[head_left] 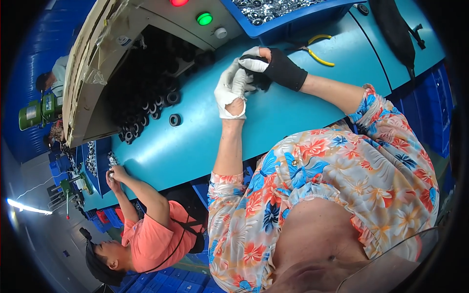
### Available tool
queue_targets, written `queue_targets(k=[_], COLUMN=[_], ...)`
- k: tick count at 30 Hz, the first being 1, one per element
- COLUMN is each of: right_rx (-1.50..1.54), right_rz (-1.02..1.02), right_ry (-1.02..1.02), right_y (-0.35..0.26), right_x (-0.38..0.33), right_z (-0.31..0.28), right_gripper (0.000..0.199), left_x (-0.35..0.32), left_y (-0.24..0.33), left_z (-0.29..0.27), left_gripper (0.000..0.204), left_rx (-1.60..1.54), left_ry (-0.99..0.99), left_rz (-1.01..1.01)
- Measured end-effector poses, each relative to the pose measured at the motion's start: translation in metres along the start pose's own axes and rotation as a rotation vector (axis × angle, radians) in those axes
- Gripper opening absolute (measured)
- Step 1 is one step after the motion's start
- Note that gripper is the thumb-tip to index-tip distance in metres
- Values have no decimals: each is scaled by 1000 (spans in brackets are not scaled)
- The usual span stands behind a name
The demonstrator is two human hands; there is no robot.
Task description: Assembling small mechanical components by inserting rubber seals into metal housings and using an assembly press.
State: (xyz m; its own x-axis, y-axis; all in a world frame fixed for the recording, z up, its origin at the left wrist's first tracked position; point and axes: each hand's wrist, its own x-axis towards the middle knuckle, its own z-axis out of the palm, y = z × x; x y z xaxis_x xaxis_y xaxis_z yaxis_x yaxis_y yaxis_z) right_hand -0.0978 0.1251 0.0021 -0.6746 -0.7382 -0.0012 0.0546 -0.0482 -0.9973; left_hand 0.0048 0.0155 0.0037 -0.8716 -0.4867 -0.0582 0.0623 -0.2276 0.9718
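My left hand [230, 91], in a white glove with a cut-open wrist, meets my right hand [281, 67] above the teal worktable [205, 146]. On the right I wear a black fingerless cover, with white cloth over some fingers. Both hands are closed around a small black part [261, 81], which is mostly hidden by the fingers, so its exact shape does not show. To the left lies a single black rubber ring [175, 119], apart from a heap of similar black rings [151, 105]. Yellow-handled pliers [320, 57] rest just beyond my right hand.
A blue bin [273, 25] of shiny metal parts stands at the back. Behind the ring heap is a beige machine housing with a green light [204, 19] and a red light [179, 2]. A co-worker in a coral shirt [154, 239] handles metal parts at the left end.
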Motion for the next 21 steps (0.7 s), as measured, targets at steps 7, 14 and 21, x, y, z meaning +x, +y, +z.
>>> queue_targets(k=[7, 14, 21], right_rx=[40, -133, -247], right_rz=[126, -2, 179], right_ry=[-106, -159, -178], right_y=[-8, -6, -25], right_x=[-2, -3, -8], right_z=[-4, -6, -5], right_gripper=[32, 28, 22], left_x=[3, 3, -6], left_y=[0, 2, -8], left_z=[-6, -6, -4], left_gripper=[36, 32, 23], left_rx=[-85, -25, 385], left_ry=[33, 31, 85], left_rz=[-65, -45, 363])
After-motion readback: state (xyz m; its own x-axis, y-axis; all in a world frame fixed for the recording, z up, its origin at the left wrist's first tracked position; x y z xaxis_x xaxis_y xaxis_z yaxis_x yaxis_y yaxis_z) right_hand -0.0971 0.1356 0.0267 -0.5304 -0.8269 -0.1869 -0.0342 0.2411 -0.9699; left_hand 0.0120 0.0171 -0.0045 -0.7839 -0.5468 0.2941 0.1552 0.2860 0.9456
